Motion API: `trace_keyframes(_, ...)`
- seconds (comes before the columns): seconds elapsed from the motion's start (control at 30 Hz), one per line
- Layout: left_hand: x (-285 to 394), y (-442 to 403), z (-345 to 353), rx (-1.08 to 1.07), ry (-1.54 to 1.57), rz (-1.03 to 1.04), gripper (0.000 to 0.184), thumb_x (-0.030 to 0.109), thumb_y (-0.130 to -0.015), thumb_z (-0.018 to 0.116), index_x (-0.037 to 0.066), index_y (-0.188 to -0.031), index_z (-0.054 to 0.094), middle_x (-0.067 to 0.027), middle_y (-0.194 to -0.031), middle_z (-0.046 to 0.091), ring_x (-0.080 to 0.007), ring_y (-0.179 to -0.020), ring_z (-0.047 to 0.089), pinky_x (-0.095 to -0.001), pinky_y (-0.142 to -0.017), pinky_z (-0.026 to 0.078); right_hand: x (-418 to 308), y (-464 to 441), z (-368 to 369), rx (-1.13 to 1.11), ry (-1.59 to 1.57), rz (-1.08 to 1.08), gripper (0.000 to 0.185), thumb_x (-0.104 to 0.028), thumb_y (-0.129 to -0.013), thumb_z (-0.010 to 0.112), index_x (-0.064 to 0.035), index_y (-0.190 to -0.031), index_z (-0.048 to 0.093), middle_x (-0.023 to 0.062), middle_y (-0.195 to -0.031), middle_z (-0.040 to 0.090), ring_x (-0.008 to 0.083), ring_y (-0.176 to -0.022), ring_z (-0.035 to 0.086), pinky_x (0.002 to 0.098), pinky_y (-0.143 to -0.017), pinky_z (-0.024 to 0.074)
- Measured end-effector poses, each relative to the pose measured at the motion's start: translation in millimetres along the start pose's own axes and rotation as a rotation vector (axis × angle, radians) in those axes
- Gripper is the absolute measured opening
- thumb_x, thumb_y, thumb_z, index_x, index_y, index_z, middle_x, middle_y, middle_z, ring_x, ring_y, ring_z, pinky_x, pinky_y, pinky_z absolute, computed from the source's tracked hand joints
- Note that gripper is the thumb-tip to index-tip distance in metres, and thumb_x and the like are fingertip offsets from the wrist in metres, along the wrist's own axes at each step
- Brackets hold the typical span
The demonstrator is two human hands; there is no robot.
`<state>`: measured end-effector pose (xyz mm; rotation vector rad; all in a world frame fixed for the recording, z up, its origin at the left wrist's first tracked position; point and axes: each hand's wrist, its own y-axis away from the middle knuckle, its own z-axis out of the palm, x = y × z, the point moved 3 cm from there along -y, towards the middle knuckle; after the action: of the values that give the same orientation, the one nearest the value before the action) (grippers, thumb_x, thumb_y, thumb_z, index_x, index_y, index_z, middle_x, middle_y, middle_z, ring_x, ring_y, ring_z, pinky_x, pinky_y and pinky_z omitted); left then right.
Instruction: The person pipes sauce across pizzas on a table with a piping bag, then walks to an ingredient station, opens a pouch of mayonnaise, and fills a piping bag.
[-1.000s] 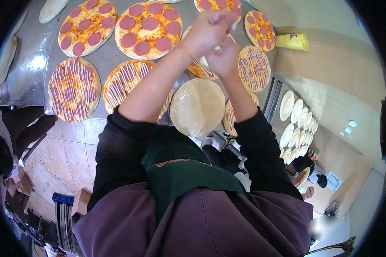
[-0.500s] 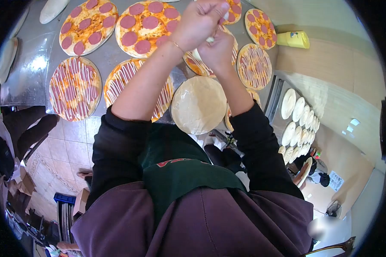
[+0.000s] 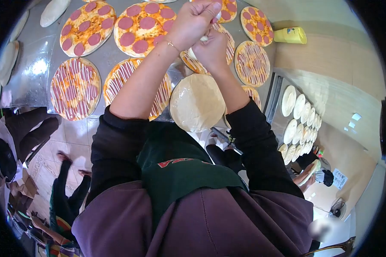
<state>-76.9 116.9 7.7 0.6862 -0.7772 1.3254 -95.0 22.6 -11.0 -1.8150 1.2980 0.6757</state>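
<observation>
Head view shows both bare hands raised close together over a round pizza striped with white sauce (image 3: 230, 43) on a grey metal table (image 3: 30, 83). The left hand (image 3: 196, 20) pinches the upper part of a soft-looking white item (image 3: 204, 38) between thumb and fingers; the right hand (image 3: 211, 49) curls around it just below. Most of that item lies hidden in the fingers, so its full shape cannot be told.

If the two hands pressed unevenly, I judge that the item could slip or burst at the pinch and spill onto the pizza below. The left forearm passes over another oval-looking, white-striped pizza (image 3: 161, 96); whether they touch cannot be told, but a lowered arm could smear the stripes. Between the forearms, a pale, round, glossy-topped disc (image 3: 197, 103) lies at the table's near edge, where a bump from the body could tip it off. Right of the hands, a round pizza with fine white stripes (image 3: 252, 63) lies within reach of a stray elbow or sleeve.
</observation>
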Motion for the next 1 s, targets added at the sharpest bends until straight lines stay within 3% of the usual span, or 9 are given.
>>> trace_keyframes(0.2, -8.6, 12.2, 23.8, -0.081, 0.058, -0.058, 0.025, 0.026, -0.091, 0.048, 0.003, -0.084, 0.057, 0.0014, -0.066, 0.049, -0.005, -0.053, 0.041, -0.0189, -0.049, 0.036, 0.4, 13.8, -36.1, -0.013, 0.105, -0.021, 0.012, -0.012, -0.065, 0.064, -0.0025, -0.072, 0.064, 0.0121, -0.063, 0.063, 0.0238, -0.06, 0.063, 0.0312, -0.058, 0.0479)
trace_keyframes(0.27, -8.2, 15.0, 33.5, -0.235, 0.119, -0.039, 0.026, 0.027, -0.091, 0.047, 0.003, -0.084, 0.056, 0.0008, -0.068, 0.049, -0.0062, -0.059, 0.044, -0.0199, -0.056, 0.039, 3.4, 17.5, -46.4, -0.165, 0.115, 0.116, 0.015, -0.011, -0.072, 0.061, 0.0007, -0.081, 0.061, 0.0093, -0.074, 0.064, 0.0148, -0.069, 0.06, 0.0274, -0.063, 0.0458)
trace_keyframes(0.37, 1.3, 18.6, 46.9, -0.341, 0.001, 0.037, 0.026, 0.027, -0.091, 0.047, 0.003, -0.084, 0.055, -0.0001, -0.069, 0.05, -0.0075, -0.064, 0.046, -0.0211, -0.061, 0.04, 15.2, 16.0, -55.1, -0.093, -0.015, 0.178, 0.018, -0.013, -0.068, 0.065, -0.0011, -0.081, 0.062, 0.0104, -0.075, 0.064, 0.0205, -0.074, 0.063, 0.0304, -0.066, 0.0471)
trace_keyframes(0.6, 12.9, -0.8, 63.6, -0.383, 0.147, -0.061, 0.024, 0.025, -0.091, 0.048, 0.002, -0.086, 0.054, -0.0011, -0.07, 0.049, -0.0089, -0.062, 0.046, -0.0221, -0.059, 0.041, 12.4, 1.7, -66.8, 0.008, -0.029, 0.211, 0.018, -0.011, -0.068, 0.065, -0.0004, -0.082, 0.06, 0.0096, -0.08, 0.063, 0.0204, -0.078, 0.061, 0.0299, -0.07, 0.0461)
trace_keyframes(0.8, 52.4, -43.3, 31.3, -0.419, 0.081, -0.117, 0.023, 0.024, -0.09, 0.049, 0.002, -0.087, 0.056, 0.001, -0.069, 0.047, -0.0053, -0.057, 0.039, -0.0203, -0.053, 0.036, -15.6, -46.0, -31.6, 0.078, -0.113, 0.224, 0.02, -0.012, -0.065, 0.066, 0.0006, -0.08, 0.06, 0.0105, -0.083, 0.063, 0.0195, -0.081, 0.06, 0.0293, -0.071, 0.0457)
trace_keyframes(0.87, 66.6, -57.9, 13.0, -0.392, -0.051, -0.045, 0.024, 0.026, -0.09, 0.049, 0.003, -0.087, 0.056, 0.0029, -0.066, 0.045, -0.0038, -0.055, 0.035, -0.0196, -0.051, 0.034, -20.8, -66.7, -10.3, 0.037, -0.013, 0.126, 0.021, -0.01, -0.076, 0.058, -0.0007, -0.094, 0.055, 0.0045, -0.087, 0.06, 0.0121, -0.085, 0.056, 0.0265, -0.075, 0.0429)
trace_keyframes(0.93, 70.9, -74.9, -4.4, -0.376, -0.023, -0.057, 0.024, 0.026, -0.09, 0.049, 0.004, -0.085, 0.056, 0.0042, -0.063, 0.042, -0.0034, -0.053, 0.033, -0.0189, -0.049, 0.032, -17.3, -87.3, 13.0, -0.008, -0.047, 0.188, 0.018, -0.011, -0.076, 0.058, -0.0004, -0.091, 0.057, 0.0045, -0.088, 0.061, 0.0105, -0.084, 0.056, 0.0249, -0.072, 0.0428)
trace_keyframes(1.0, 82.0, -91.5, -22.2, -0.285, -0.082, -0.041, 0.026, 0.023, -0.092, 0.044, 0.009, -0.072, 0.05, 0.0058, -0.057, 0.042, -0.002, -0.048, 0.037, -0.0179, -0.042, 0.032, -14.0, -106.2, 34.9, 0.063, -0.085, 0.118, 0.014, -0.01, -0.077, 0.058, -0.0008, -0.087, 0.059, 0.0042, -0.084, 0.062, 0.0096, -0.078, 0.056, 0.0243, -0.066, 0.0431)
